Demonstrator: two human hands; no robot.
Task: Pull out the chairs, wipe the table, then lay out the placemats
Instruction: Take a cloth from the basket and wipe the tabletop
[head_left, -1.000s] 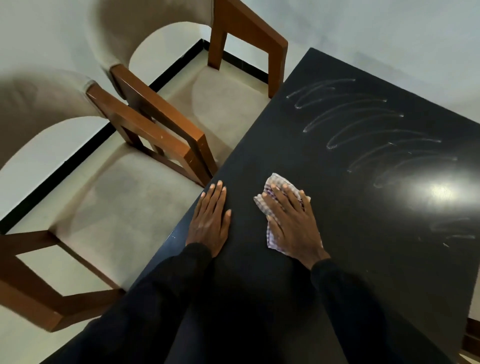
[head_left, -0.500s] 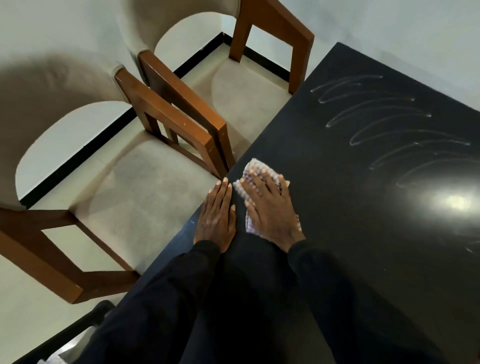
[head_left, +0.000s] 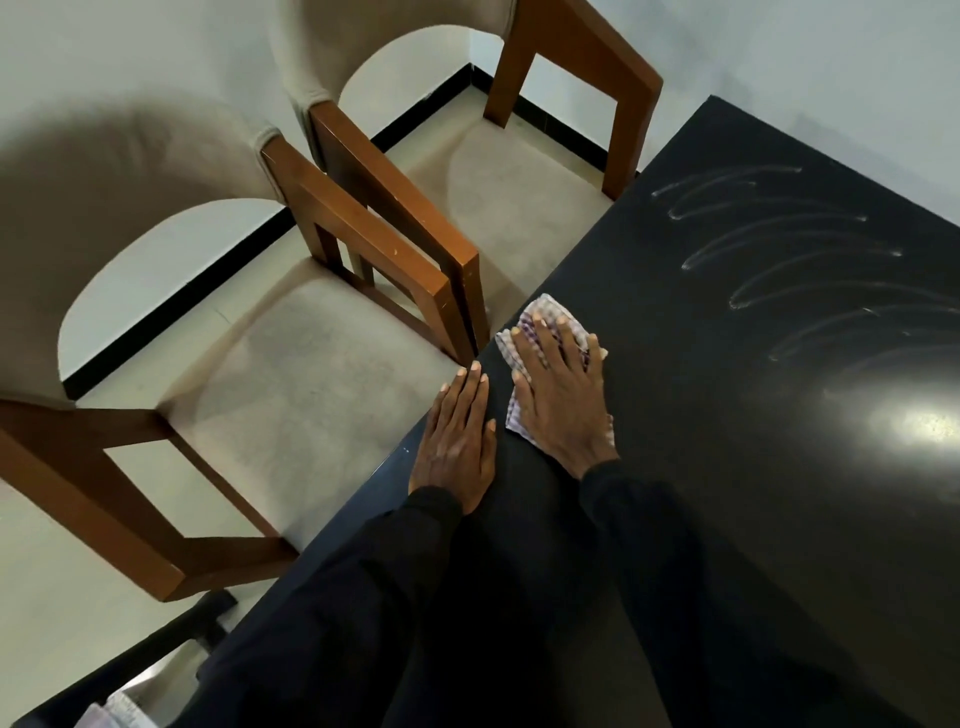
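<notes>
The right hand (head_left: 563, 395) presses flat, fingers straight, on the cloth (head_left: 524, 332) near the table (head_left: 727, 467) edge; the left hand (head_left: 457, 436) lies flat just beside it. Two chairs (head_left: 291, 364) stand pulled out.

No readable text, label, brand, number or sign anywhere in view.
</notes>
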